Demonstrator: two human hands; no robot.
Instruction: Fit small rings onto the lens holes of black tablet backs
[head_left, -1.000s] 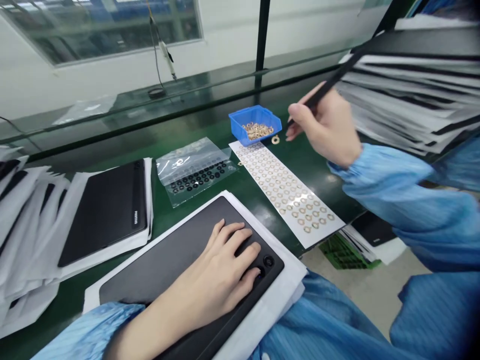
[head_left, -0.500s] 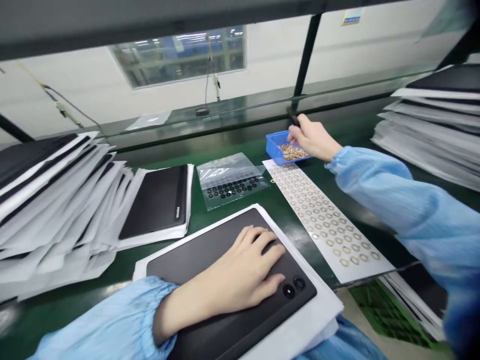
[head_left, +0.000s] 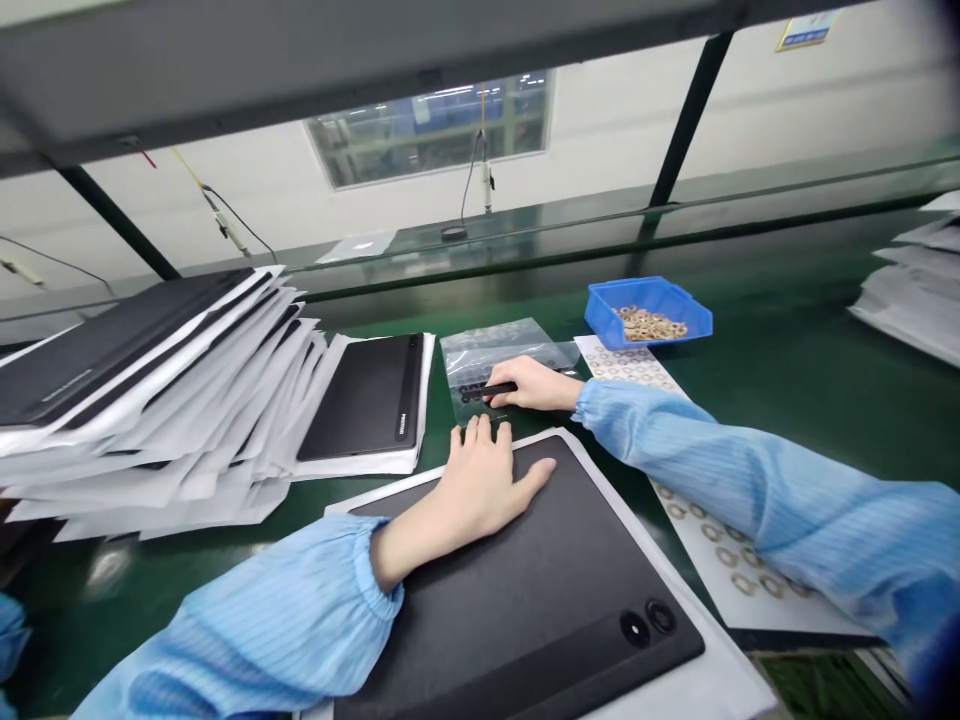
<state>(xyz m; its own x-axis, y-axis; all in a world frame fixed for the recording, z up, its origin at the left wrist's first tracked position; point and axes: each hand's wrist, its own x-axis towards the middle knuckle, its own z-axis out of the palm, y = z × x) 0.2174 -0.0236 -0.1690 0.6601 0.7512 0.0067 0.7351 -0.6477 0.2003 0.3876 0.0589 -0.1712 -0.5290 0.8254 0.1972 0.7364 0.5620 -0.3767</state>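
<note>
A black tablet (head_left: 540,560) lies back side up on white sheets in front of me, its two round camera rings at the lower right corner. My left hand (head_left: 480,485) rests open near its far edge, thumb apart from the fingers and fingertips reaching the edge. Beyond them, my right hand (head_left: 529,385) grips a slim black tool, whose exact kind I cannot make out. The tool lies low over a clear plastic sheet (head_left: 487,345) that bears small black rings, partly hidden by the hand.
A blue bin (head_left: 697,320) of small brass-coloured rings stands at the back right. A white sheet of ring stickers (head_left: 705,560) runs under my right forearm. At left are another tablet (head_left: 360,395) and a tall stack of tablets and white sheets (head_left: 172,420). More sheets are stacked far right (head_left: 911,290).
My right hand has moved left from the blue bin to the clear sheet with the black tool. My left hand has slid toward the tablet's far edge. The view has shifted left.
</note>
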